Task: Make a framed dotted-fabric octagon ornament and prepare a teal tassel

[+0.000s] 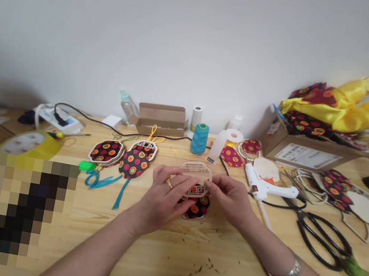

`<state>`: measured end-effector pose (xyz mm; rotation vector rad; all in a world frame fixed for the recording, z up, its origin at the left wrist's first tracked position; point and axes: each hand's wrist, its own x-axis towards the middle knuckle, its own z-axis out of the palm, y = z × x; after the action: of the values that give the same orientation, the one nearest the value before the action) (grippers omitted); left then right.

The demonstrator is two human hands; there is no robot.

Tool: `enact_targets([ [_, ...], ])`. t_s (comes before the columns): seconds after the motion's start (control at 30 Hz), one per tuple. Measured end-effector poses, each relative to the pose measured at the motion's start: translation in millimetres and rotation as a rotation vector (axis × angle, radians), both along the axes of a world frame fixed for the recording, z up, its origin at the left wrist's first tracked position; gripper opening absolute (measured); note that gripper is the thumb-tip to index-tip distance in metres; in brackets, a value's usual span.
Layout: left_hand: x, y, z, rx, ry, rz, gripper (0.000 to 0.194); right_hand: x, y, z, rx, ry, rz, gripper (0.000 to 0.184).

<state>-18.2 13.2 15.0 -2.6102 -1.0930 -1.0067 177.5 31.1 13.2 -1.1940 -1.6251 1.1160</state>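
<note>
Between my hands is a thin wooden lattice frame (pixel 196 169), cut with a pattern of bars. My left hand (pixel 165 196) wears a ring and grips the frame's left and lower side, fingers laid across it. At its right edge my right hand (pixel 229 198) pinches the rim between thumb and fingers. Just below, partly hidden by my left hand, a black floral fabric piece (pixel 197 208) with a scalloped edge lies on the table. To the left rests a finished-looking floral pendant (pixel 138 158) with a yellow loop and teal tassel, beside a stack of fabric-backed frames (pixel 107 152).
A white glue gun (pixel 269 186) and black-handled scissors (pixel 325 239) lie to the right. Teal thread (pixel 199 139) stands on a cone behind my hands. A cardboard box (pixel 304 147) overflowing with fabric is back right; yellow tape (pixel 29 146) is left. Dark scraps dot the near tabletop.
</note>
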Motion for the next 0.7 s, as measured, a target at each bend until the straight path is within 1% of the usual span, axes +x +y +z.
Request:
enact_targets([
  [0.07, -1.2, -0.7, 1.7, -0.004, -0.109, 0.023, 0.053, 0.0, 1.5, 2.0, -0.027, 0.021, -0.019, 0.019],
  [0.13, -2.1, 0.0, 2.1, -0.073, -0.275, 0.115, 0.052, 0.3, 2.6, 3.9, -0.057, 0.039, -0.030, 0.019],
  [0.17, -2.2, 0.7, 1.9, -0.146, -0.378, 0.168, 0.049, 0.5, 2.9, 4.4, -0.067, 0.046, -0.027, 0.019],
  [0.23, -1.5, 2.4, 1.6, -0.363, -0.597, 0.223, 0.041, 0.7, 2.7, 4.3, -0.060, 0.048, -0.010, 0.020],
  [0.3, -0.1, 3.4, 1.9, -0.594, -0.760, 0.199, 0.034, 0.6, 1.6, 3.2, -0.026, 0.023, 0.013, 0.020],
  [0.33, 0.6, 3.4, 2.3, -0.683, -0.800, 0.178, 0.029, 0.4, 0.8, 2.6, -0.007, 0.007, 0.020, 0.020],
  [0.4, 1.5, 2.5, 3.2, -0.790, -0.813, 0.155, 0.022, -0.5, -0.6, 1.9, 0.014, -0.020, 0.028, 0.019],
  [0.6, 0.4, 1.5, 3.3, -0.875, -0.827, 0.185, 0.028, -5.8, -3.5, 5.1, -0.033, -0.027, 0.054, 0.020],
  [0.7, 0.1, 1.9, 3.5, -0.917, -0.839, 0.164, 0.031, -6.1, -5.2, 4.5, -0.023, -0.051, 0.039, 0.023],
])
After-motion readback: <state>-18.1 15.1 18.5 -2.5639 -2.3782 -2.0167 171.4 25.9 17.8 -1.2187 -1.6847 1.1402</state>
